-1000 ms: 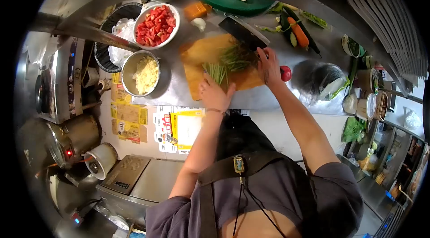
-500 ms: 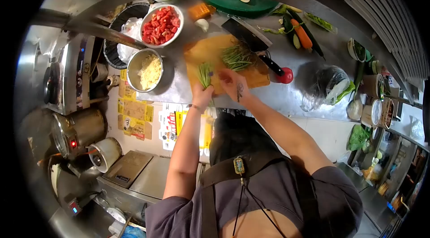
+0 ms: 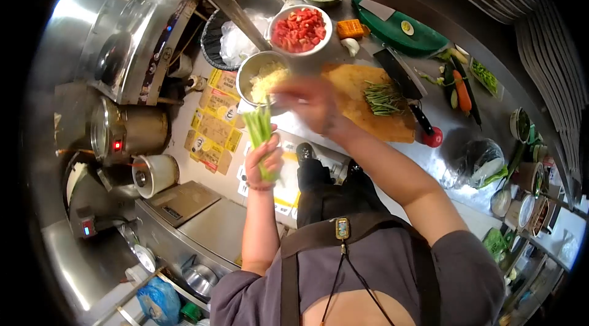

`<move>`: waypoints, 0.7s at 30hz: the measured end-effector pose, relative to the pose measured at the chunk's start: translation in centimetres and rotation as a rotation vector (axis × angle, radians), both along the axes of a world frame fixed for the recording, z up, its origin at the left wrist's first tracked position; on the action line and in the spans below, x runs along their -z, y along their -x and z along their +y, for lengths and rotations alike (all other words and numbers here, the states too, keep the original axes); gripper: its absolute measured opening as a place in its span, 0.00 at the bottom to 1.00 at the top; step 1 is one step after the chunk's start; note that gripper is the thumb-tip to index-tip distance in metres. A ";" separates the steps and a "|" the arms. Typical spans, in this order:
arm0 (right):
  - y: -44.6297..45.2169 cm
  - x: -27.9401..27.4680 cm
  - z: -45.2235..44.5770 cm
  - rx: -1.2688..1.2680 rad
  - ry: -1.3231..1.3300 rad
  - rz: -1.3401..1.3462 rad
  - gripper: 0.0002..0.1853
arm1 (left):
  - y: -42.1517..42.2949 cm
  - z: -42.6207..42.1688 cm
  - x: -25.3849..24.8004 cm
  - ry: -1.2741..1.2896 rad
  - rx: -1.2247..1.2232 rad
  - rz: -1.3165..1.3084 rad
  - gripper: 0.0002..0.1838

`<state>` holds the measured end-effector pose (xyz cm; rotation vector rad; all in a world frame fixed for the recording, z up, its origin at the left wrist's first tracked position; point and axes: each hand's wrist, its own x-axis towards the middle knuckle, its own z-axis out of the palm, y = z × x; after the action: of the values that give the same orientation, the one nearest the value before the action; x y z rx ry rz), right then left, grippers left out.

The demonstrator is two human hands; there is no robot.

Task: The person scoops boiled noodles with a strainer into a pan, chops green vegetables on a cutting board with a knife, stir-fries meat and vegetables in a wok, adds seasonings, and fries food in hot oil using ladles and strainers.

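Note:
A bunch of long green stems [image 3: 259,129] is gripped in my left hand [image 3: 264,161], held upright in front of the counter's edge; their exact kind is unclear. My right hand [image 3: 310,102], smeared by motion, hovers close to the tops of the stems and beside a steel bowl [image 3: 244,80] of pale yellow chopped food. Whether its fingers hold anything is not visible. A second bunch of green stems [image 3: 383,99] lies on the wooden cutting board [image 3: 350,89]. At the board's far right edge rests a black-bladed cleaver [image 3: 402,74], its handle pointing towards a red tomato [image 3: 432,137].
Behind the steel bowl stands a white bowl [image 3: 274,34] of diced tomato. A black-lined bin [image 3: 211,43] is at the left. Garlic [image 3: 351,47], a green board [image 3: 423,43] and a carrot [image 3: 461,94] lie farther back. A metal shelf overhangs the counter.
My left hand has lifted the bunch of stems off the cutting board, past the counter's front edge. My right hand has moved left off the board. The camera view has turned left.

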<state>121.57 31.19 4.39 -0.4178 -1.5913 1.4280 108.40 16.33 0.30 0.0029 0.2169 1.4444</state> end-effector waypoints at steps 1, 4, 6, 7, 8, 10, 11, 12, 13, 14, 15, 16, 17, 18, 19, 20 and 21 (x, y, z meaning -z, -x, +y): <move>3.5 -2.5 1.3 0.114 -0.374 -0.032 0.10 | 1.5 -0.3 0.7 -0.021 0.002 -0.046 0.26; 15.5 -0.2 7.4 0.100 -0.433 -0.258 0.28 | 4.5 -0.3 1.5 0.035 0.014 -0.088 0.26; 19.3 1.8 10.7 -0.065 -0.290 -0.685 0.37 | 6.8 -0.7 1.4 0.079 0.026 -0.052 0.25; 17.9 1.4 10.1 0.006 -0.278 -0.609 0.35 | 8.4 -1.1 1.3 0.092 0.033 -0.023 0.25; 15.1 0.7 8.5 0.062 -0.272 -0.536 0.33 | 10.0 -1.8 1.4 0.105 0.025 0.000 0.26; 7.5 5.5 7.3 0.213 -0.402 -0.541 0.20 | 13.8 -3.6 2.7 0.172 0.011 0.091 0.26; 3.0 1.5 6.4 0.050 -0.089 -0.861 0.22 | 15.8 -4.5 3.6 0.206 0.005 0.113 0.26; -3.7 8.3 5.7 0.295 -0.357 -1.068 0.26 | 17.6 -5.0 3.7 0.229 0.008 0.172 0.26; -7.5 6.1 4.7 0.308 -0.439 -1.341 0.31 | 19.0 -5.4 3.9 0.249 0.013 0.214 0.26; -11.4 7.6 4.5 0.212 -0.560 -1.817 0.37 | 20.4 -5.4 4.1 0.272 0.021 0.265 0.26; -14.4 10.0 4.4 0.183 -0.573 -1.887 0.38 | 21.6 -5.4 4.6 0.303 0.029 0.251 0.26; -16.6 12.0 4.4 0.152 -0.591 -1.956 0.40 | 22.3 -4.9 4.6 0.311 0.031 0.250 0.26; -17.4 13.2 4.2 0.143 -0.600 -1.950 0.40 | 22.6 -4.1 4.6 0.310 0.047 0.257 0.26; -17.2 14.1 4.0 0.161 -0.503 -1.902 0.38 | 22.8 -3.4 4.3 0.315 0.053 0.269 0.26; -17.1 14.9 3.8 0.168 -0.414 -1.846 0.36 | 22.8 -3.1 4.0 0.339 0.043 0.277 0.27; -16.8 15.1 2.9 0.160 -0.447 -1.759 0.32 | 22.7 -2.8 3.9 0.319 0.040 0.255 0.27; -16.6 15.2 1.8 0.154 -0.478 -1.668 0.28 | 22.6 -2.5 3.9 0.311 0.050 0.255 0.27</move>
<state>138.14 32.96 -10.78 -1.6187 -2.9131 0.2767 85.79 13.79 -3.58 -0.0615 0.6448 1.3462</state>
